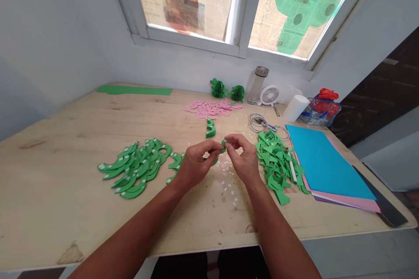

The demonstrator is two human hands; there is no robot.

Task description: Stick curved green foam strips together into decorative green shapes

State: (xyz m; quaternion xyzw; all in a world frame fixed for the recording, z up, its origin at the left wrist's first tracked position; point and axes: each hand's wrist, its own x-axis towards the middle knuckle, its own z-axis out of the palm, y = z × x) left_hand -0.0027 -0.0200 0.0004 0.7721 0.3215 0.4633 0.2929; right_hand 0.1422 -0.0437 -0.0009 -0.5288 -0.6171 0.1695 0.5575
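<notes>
Both my hands meet over the middle of the wooden table, fingertips pinched on a curved green foam or paper cutout (224, 144). My left hand (199, 161) grips its left part, and my right hand (241, 157) holds its upper end, where a small pale patch shows. My fingers cover much of the piece. Left of my left hand lie a few green cutouts (175, 166) and a large pile of curved green cutouts (137, 168) with white patches on their ends. Beyond my hands sits a small green stack (211, 128). Little white squares (229, 185) are scattered below my hands.
Green scraps (275, 161) with a white marker (293, 172) lie right, beside blue sheets (327, 161). Tape rings (258, 123), pink cutouts (212, 108), green paper honeycomb shapes (218, 88), a bottle (256, 87), a small fan (269, 95) and a white roll (296, 108) stand behind.
</notes>
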